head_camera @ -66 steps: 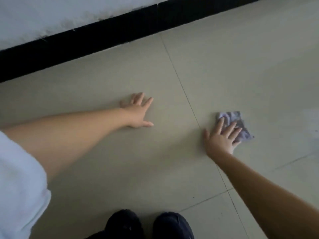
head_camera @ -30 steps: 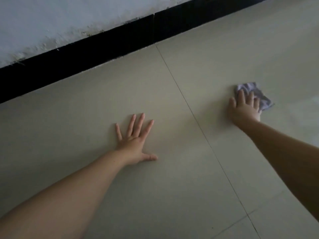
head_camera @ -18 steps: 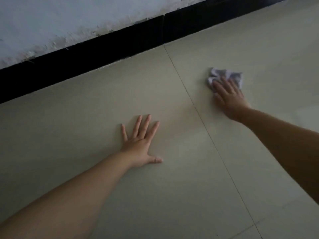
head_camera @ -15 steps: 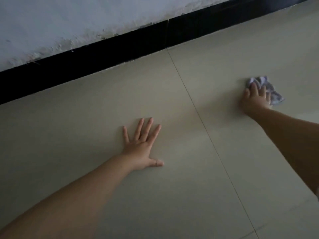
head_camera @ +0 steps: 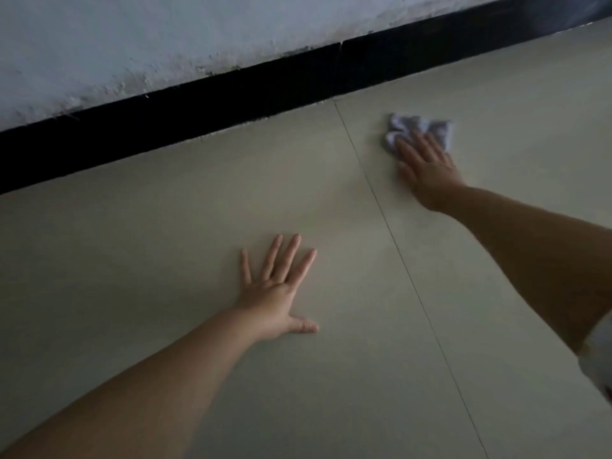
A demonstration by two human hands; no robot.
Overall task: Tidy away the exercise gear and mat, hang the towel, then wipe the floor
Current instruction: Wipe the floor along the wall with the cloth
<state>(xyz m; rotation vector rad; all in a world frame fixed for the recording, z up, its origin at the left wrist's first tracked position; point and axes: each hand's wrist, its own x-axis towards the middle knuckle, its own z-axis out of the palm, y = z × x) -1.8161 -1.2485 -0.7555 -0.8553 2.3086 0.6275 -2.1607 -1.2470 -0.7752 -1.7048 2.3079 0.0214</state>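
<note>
The head view, the only one, looked down on a pale tiled floor [head_camera: 198, 326] that met a black skirting board [head_camera: 231, 104] under a scuffed white wall [head_camera: 165, 34]. A grout line [head_camera: 397, 260] ran from the skirting toward the viewer, between the two arms.

The left hand [head_camera: 276, 293] lay flat on the tile, fingers straight and spread, thumb out to the side, holding nothing; it looked like a prop for the person's weight. The right hand [head_camera: 427, 164] pressed down on a small crumpled cloth [head_camera: 420, 127] with fairly straight fingers laid over its near part. Blur made it hard to say whether any fingertip hooked the fabric.

The cloth sat just right of the grout line and near the skirting, well apart from the left hand. It was pale and mottled, bunched in soft folds, and its far edge stuck out beyond the fingertips.

By its look the cloth would be light, limp and harmless to squeeze; it would slide on smooth tile only under a flat palm, and would be best gathered at its middle. Wadded as it was, it had no true heading, though its longer span lay roughly along the skirting, crosswise to the fingers.
</note>
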